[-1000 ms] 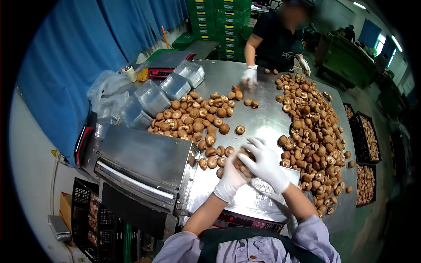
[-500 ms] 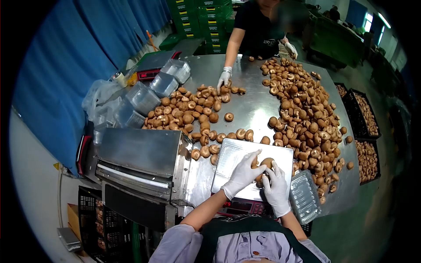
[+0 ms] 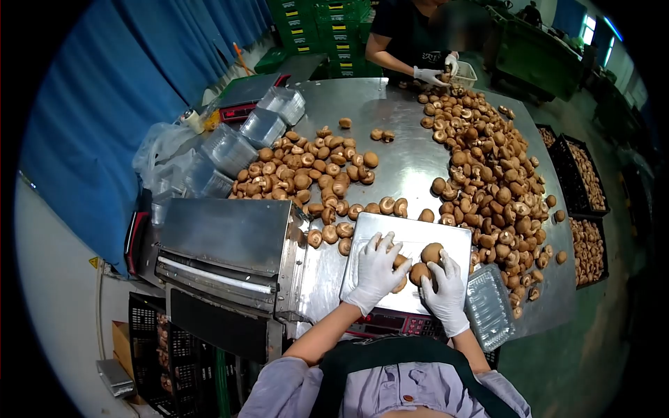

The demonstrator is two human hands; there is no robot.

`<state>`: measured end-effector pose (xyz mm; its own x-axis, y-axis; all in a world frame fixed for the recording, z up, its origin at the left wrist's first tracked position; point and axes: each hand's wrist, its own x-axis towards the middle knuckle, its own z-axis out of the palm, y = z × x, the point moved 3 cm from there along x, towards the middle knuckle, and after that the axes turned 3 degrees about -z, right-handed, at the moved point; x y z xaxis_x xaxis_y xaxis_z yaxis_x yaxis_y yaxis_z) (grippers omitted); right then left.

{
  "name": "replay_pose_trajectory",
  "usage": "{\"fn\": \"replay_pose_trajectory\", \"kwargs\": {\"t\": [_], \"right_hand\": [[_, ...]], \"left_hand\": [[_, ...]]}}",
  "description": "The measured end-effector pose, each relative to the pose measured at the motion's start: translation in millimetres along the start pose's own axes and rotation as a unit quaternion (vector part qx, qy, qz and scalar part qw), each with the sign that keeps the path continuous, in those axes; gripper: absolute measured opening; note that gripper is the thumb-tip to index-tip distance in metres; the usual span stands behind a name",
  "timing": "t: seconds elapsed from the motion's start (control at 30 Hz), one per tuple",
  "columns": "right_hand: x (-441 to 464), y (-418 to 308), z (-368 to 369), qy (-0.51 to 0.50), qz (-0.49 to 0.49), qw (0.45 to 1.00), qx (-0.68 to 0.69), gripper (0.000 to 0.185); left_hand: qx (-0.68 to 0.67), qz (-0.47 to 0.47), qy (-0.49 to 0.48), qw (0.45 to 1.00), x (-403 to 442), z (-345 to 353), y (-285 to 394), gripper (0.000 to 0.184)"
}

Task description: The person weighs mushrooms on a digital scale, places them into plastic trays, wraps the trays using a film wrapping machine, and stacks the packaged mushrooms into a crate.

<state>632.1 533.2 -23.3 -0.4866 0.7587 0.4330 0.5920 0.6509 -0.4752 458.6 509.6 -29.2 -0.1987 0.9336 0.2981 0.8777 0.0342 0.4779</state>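
Note:
My left hand (image 3: 377, 274), in a white glove, lies with its fingers spread over the left side of the scale's metal plate (image 3: 453, 237). Brown shiitake mushrooms (image 3: 399, 282) show beside and under its fingers. At the plate's right side my gloved right hand (image 3: 447, 292) is curled around a mushroom (image 3: 420, 273), thumb and fingers bent. One more mushroom (image 3: 432, 252) sits just beyond its fingertips. The scale's red control panel (image 3: 387, 323) is in front of me. What lies under my left palm is hidden.
A large mushroom heap (image 3: 498, 181) lies right, a smaller pile (image 3: 306, 167) left. An empty clear tray (image 3: 488, 306) rests by my right hand. A metal wrapping machine (image 3: 223, 237) and stacked clear trays (image 3: 228, 150) stand left. Opposite, a gloved co-worker's hands (image 3: 439, 73) handle mushrooms.
My hands have moved apart: the left has gone left with its fingers spread, the right slightly right. The co-worker's hand has withdrawn from the left pile toward a white basket.

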Motion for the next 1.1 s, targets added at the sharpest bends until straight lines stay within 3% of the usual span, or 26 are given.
{"fn": "replay_pose_trajectory", "kwargs": {"t": [0.13,0.2,0.27,0.33,0.4,0.5,0.53,0.63,0.73,0.9,1.1], "right_hand": [[-7,18,-3,0.03,-0.014,0.999,0.036,0.035],[-4,16,-10,0.033,0.002,0.998,0.047,0.035],[-2,18,-17,0.065,0.023,0.996,0.063,0.035],[3,13,-27,0.086,0.049,0.99,0.103,0.033],[3,21,-29,0.084,0.074,0.989,0.1,0.033],[1,32,-24,0.081,0.108,0.984,0.115,0.033],[3,33,-24,0.076,0.111,0.985,0.107,0.032],[10,29,-25,0.061,0.11,0.989,0.078,0.032],[12,31,-24,0.048,0.117,0.989,0.074,0.031],[9,31,-24,0.058,0.122,0.987,0.081,0.03],[5,27,-30,0.056,0.128,0.987,0.085,0.031]], "left_hand": [[-0.003,-0.007,-0.03,1.0,-10,2,1,0.052],[-0.085,-0.033,-0.054,0.994,-9,-5,-7,0.046],[-0.305,-0.128,0.019,0.943,-8,-24,-27,0.042],[-0.259,-0.179,0.064,0.947,2,-42,-54,0.041],[-0.104,-0.247,0.116,0.956,5,-33,-102,0.05],[0.06,-0.344,0.039,0.936,5,-12,-152,0.073],[0.06,-0.342,0.039,0.937,4,-2,-159,0.073],[0.15,-0.292,-0.119,0.937,25,4,-139,0.074],[0.212,-0.305,-0.117,0.921,42,21,-150,0.054],[0.235,-0.265,-0.122,0.927,39,12,-150,0.059],[0.239,-0.261,-0.107,0.929,19,14,-164,0.05]]}}
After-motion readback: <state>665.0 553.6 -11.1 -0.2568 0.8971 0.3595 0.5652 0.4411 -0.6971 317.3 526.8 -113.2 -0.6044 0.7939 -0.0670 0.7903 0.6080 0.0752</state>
